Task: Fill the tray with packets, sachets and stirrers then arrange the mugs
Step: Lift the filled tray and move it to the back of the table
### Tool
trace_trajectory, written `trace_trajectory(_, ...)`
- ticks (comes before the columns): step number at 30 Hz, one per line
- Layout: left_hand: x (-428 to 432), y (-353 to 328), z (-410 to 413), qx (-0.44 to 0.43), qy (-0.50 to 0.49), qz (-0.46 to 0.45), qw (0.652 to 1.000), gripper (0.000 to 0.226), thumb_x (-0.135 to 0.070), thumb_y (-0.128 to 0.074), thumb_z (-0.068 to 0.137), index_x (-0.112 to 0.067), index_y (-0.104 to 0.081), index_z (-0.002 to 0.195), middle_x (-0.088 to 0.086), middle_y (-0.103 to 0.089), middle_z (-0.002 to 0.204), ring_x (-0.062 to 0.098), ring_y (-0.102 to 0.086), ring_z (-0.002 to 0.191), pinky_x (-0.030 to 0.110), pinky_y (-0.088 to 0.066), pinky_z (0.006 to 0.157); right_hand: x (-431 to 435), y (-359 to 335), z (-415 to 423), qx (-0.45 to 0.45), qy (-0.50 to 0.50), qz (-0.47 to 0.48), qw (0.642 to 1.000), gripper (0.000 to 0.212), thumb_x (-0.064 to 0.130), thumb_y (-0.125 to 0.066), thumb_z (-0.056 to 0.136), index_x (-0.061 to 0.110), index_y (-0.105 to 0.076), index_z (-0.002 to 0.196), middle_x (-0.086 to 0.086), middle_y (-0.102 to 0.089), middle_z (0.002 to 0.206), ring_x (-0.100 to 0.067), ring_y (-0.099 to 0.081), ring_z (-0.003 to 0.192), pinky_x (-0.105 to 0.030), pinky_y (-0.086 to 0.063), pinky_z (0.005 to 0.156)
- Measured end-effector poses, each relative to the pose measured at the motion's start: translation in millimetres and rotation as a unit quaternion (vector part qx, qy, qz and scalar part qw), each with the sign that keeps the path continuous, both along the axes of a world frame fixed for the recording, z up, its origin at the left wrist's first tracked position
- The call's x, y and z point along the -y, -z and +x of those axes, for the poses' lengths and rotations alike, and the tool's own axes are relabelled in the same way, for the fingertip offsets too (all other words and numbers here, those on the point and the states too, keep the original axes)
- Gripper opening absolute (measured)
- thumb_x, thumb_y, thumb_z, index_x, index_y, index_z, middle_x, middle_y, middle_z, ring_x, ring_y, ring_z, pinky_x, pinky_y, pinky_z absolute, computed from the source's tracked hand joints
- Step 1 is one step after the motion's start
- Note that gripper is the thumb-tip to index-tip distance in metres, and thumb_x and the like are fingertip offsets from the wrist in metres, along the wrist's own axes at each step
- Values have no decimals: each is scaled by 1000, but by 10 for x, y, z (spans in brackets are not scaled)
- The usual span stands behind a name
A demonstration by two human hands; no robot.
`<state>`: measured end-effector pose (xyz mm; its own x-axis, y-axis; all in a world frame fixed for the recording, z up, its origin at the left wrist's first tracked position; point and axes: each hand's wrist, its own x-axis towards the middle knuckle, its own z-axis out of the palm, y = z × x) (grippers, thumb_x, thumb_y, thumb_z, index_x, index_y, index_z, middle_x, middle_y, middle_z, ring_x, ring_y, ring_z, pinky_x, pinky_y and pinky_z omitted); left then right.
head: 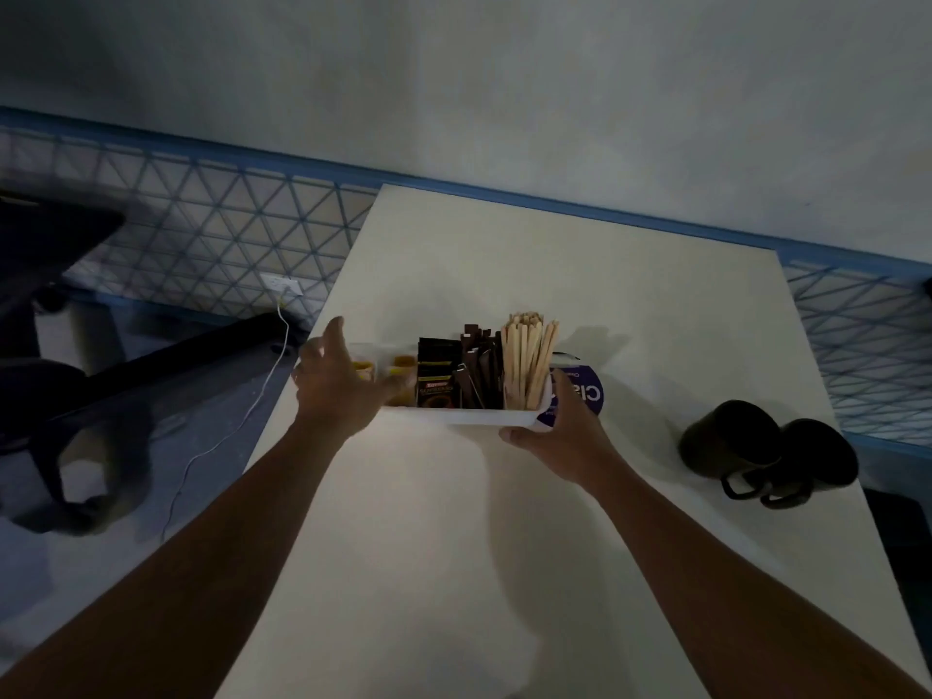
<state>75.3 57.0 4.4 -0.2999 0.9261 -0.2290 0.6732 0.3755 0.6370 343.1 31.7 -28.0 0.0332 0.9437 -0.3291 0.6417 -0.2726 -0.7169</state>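
Observation:
A white tray [484, 417] stands at the middle of the white table [580, 274]. It holds yellow packets [403, 364] at its left, black coffee packets [435, 375], dark brown sachets [476, 368] and a bundle of wooden stirrers [528, 358] at its right. My left hand [339, 378] is over the tray's left end with fingers spread and relaxed. My right hand [565, 431] grips the tray's right front corner, thumb under the rim. Two dark mugs [731, 441] [812, 461] lie on their sides at the table's right edge, handles toward me.
A purple round lid or tub [585, 393] with white lettering sits just behind the tray's right end. Left of the table are a black office chair [45, 274], a white cable [242, 421] and a wall socket [281, 285]. A blue lattice panel runs along the wall.

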Motion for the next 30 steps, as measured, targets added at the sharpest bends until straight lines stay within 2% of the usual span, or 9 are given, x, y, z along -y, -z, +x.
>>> trace_trajectory(3, 87, 184, -130, 36, -13, -12, 999, 131, -67, -85, 38, -26, -23, 146, 15, -39, 143, 38, -42, 130, 58, -45, 98, -13, 22, -57, -17, 2, 9, 1000, 97, 41, -92, 63, 24, -36, 141, 7, -58, 126, -16, -56, 116, -38, -51, 96)
trace_trajectory(5, 151, 251, -166, 67, -18, -28, 997, 133, -47, -94, 47, -24, -14, 151, 15, -35, 145, 34, -40, 131, 53, -44, 102, -37, 43, -87, -29, 4, 15, 999, 103, 36, -92, 64, 20, -31, 144, 9, -52, 123, -14, -52, 116, -35, -48, 96)
trace_trajectory(8, 191, 377, -194, 144, -21, -2, 989, 133, -26, -95, 53, -21, -7, 153, 3, -45, 136, 22, -48, 122, 37, -43, 95, -77, 87, -113, -46, 16, 29, 998, 101, 32, -93, 64, 21, -31, 144, 11, -51, 120, -13, -53, 115, -32, -47, 90)
trace_trajectory(11, 197, 445, -193, 212, -51, 16, 976, 125, -17, -92, 59, -18, -10, 153, -6, -48, 123, 15, -50, 110, 32, -40, 90, -108, 103, -161, -58, 38, 25, 997, 108, 44, -93, 57, 26, -32, 145, 8, -56, 132, -14, -53, 120, -38, -49, 97)
trace_trajectory(14, 198, 529, -254, 212, -44, 15, 976, 101, -29, -94, 55, -21, -39, 139, -8, -59, 118, 15, -61, 104, 32, -50, 84, -123, 145, -164, -72, 52, 23, 996, 112, 60, -88, 46, 32, -37, 141, 9, -60, 131, -16, -56, 121, -46, -51, 99)
trace_trajectory(16, 189, 605, -321, 211, -18, 14, 977, 89, -45, -95, 49, -25, -52, 125, -5, -67, 111, 14, -67, 99, 39, -58, 81, -139, 172, -163, -76, 56, 24, 995, 108, 60, -88, 47, 33, -39, 139, 10, -61, 127, -16, -58, 118, -45, -52, 98)
trace_trajectory(22, 180, 684, -351, 256, -21, 36, 966, 81, -36, -94, 53, -32, -54, 123, -7, -67, 111, 13, -67, 99, 39, -59, 80, -154, 226, -146, -79, 54, 36, 995, 99, 55, -89, 53, 34, -42, 137, 13, -61, 124, -11, -58, 115, -44, -53, 97)
trace_trajectory(27, 47, 706, -333, 272, 0, 45, 961, 82, -46, -93, 50, -32, -56, 122, -5, -68, 112, 14, -68, 100, 41, -60, 79, -194, 265, -94, -81, 63, 50, 993, 93, 48, -90, 57, 35, -43, 136, 15, -61, 123, -9, -58, 115, -43, -53, 97)
trace_trajectory(30, -80, 690, -308, 280, 4, 54, 958, 82, -45, -93, 50, -32, -56, 122, -6, -68, 113, 14, -68, 102, 43, -60, 82, -300, 240, -51, -79, 65, 66, 993, 91, 47, -91, 58, 35, -43, 135, 17, -61, 124, -7, -57, 115, -36, -52, 94)
